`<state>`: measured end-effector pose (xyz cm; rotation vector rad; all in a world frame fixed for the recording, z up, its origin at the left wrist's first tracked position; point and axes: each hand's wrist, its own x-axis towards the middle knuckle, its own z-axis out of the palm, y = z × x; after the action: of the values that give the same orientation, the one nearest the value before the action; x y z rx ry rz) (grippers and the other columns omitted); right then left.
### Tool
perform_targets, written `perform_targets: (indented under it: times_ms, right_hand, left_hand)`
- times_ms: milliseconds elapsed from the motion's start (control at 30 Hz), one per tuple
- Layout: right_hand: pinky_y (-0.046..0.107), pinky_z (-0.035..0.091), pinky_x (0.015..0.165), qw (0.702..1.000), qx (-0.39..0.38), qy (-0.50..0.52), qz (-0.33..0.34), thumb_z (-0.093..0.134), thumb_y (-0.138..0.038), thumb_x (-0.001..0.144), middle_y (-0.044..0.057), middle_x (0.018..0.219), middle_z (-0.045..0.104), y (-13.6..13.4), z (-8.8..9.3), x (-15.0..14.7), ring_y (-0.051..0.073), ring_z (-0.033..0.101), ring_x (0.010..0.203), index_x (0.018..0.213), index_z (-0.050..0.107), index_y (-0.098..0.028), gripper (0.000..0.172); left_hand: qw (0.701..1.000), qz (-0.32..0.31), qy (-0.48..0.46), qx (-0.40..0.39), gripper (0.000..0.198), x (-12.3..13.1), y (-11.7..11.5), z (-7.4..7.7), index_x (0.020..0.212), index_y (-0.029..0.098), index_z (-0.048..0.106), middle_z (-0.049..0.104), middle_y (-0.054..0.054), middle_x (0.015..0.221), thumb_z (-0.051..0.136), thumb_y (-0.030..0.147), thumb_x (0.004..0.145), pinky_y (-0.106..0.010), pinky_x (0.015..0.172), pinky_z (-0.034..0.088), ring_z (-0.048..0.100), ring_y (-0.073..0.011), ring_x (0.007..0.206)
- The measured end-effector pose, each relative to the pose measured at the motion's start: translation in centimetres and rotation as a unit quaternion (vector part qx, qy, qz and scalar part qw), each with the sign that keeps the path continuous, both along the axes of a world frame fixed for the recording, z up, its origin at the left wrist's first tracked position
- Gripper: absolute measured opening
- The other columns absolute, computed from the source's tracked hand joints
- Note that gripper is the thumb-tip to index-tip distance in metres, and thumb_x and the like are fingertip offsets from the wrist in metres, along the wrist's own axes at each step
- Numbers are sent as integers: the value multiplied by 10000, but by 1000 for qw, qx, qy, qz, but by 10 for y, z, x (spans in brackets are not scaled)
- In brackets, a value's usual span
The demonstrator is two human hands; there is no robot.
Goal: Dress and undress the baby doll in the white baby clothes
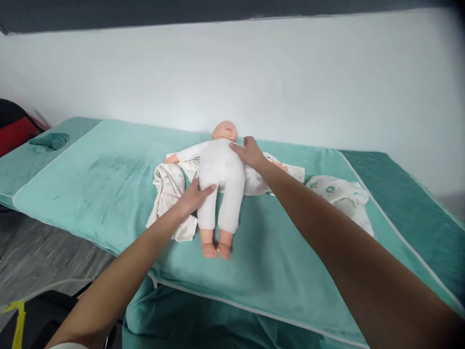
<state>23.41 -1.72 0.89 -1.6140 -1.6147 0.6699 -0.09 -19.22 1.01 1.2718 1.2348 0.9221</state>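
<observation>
A baby doll point(222, 162) with a white cloth body and bare plastic head, hands and feet lies on its back, head toward the wall. My left hand point(196, 196) grips its hip and upper thigh on the left side, thumb over the front. At the opposite shoulder, my right hand point(250, 152) closes around the doll's upper arm; that arm is mostly hidden. Beneath the doll and out to the right spreads a white printed baby garment point(254, 183). Left of the doll, close to my left hand, is a crumpled white patterned baby garment point(169, 184).
A green-covered bed point(109, 179) stands against a white wall point(232, 72). Another white printed cloth point(339, 194) lies farther right. The bed has a face hole point(49, 140) at its left end. A black bag-like object point(43, 315) with yellow trim is at lower left.
</observation>
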Motion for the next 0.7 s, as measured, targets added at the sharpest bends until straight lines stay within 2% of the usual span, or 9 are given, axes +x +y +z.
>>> perform_targets:
  times_ms: [67, 133, 200, 267, 367, 467, 600, 700]
  right_hand:
    - [520, 416, 1208, 998, -57, -19, 22, 673, -695, 853, 264, 1505, 558, 14, -1, 7, 390, 572, 1382, 1548, 355, -96, 971]
    - [569, 429, 1188, 993, -96, -49, 42, 602, -769, 879, 289, 1502, 576, 26, 4, 8, 425, 599, 1357, 1577, 333, -76, 1020]
    - [603, 434, 1182, 991, -101, -62, 64, 550, -812, 889, 295, 1516, 573, 37, 15, 4, 453, 592, 1366, 1534, 435, -82, 982]
    - [592, 446, 1193, 987, -83, -47, 126, 550, -807, 898, 234, 1491, 624, 47, 30, -7, 440, 597, 1370, 1432, 584, -148, 849]
    - [585, 443, 1219, 975, -63, -18, 214, 590, -763, 911, 146, 1435, 688, 66, 52, -41, 417, 604, 1372, 1323, 684, -231, 679]
    - [624, 397, 1249, 973, -22, -3, 231, 611, -732, 922, 133, 1496, 645, 91, 64, -95, 427, 557, 1422, 1355, 661, -213, 678]
    - [546, 350, 1298, 958, 32, 43, 283, 628, -607, 961, 123, 1537, 614, 130, 57, -179, 354, 532, 1467, 1393, 630, -175, 611]
    - [496, 368, 1292, 951, 21, 73, 300, 665, -580, 943, 138, 1542, 606, 150, 42, -232, 321, 548, 1458, 1439, 584, -151, 660]
  left_hand:
    - [991, -12, -119, -64, 685, 18, 16, -2, 1394, 153, 590, 710, -196, 1360, 768, 534, 853, -482, 995, 599, 745, -324, 1114]
    - [976, -21, -187, -113, 750, 26, 31, -4, 1420, 125, 553, 725, -228, 1305, 798, 509, 824, -471, 909, 618, 775, -312, 993]
    - [967, -30, -211, -142, 796, 23, 44, -2, 1448, 125, 529, 729, -239, 1290, 817, 476, 794, -463, 877, 624, 785, -313, 966]
    - [965, -27, -211, -153, 806, 8, 57, 6, 1431, 133, 559, 725, -245, 1307, 834, 475, 755, -461, 874, 633, 783, -329, 1008]
    - [967, -15, -197, -158, 765, -36, 77, 24, 1356, 134, 636, 737, -250, 1289, 843, 520, 729, -468, 837, 652, 773, -347, 1030]
    - [973, 12, -173, -155, 626, -93, 97, 41, 1254, 122, 688, 790, -213, 1120, 812, 505, 774, -457, 820, 658, 774, -320, 950]
    - [974, 70, -152, -150, 397, -169, 116, 48, 1154, 111, 700, 790, -127, 906, 739, 397, 882, -414, 780, 639, 753, -254, 827]
    - [975, 106, -133, -140, 372, -217, 126, 38, 1145, 79, 696, 773, -122, 857, 722, 368, 912, -394, 749, 612, 724, -238, 781]
